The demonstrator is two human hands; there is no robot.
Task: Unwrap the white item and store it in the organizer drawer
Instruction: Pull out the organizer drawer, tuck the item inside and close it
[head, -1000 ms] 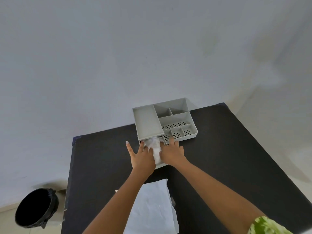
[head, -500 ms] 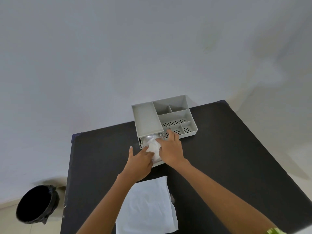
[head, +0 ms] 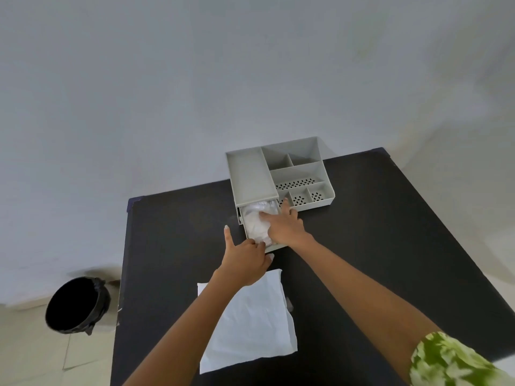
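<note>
head view: left hand (head: 245, 260) has slid back to the drawer (head: 271, 247) front, fingers loose; right hand (head: 284, 228) presses, seemingly flat, the white item (head: 255, 222) inside, so closing looks next.

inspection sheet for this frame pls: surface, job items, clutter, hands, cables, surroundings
Surface: black table, mostly bare.
Job's things: grey organizer at the far edge, its drawer pulled out toward the person; white item lies in the drawer. White wrapper sheet lies flat on the near side of the table.
Clutter: nothing seen.
Hands: right hand flat on the white item, pressing it into the drawer; left hand at the drawer's front edge, index finger extended, holding nothing.
Cables: nothing seen.
Surroundings: plain pale wall; black-lined bin on the floor, left of the table.
</note>
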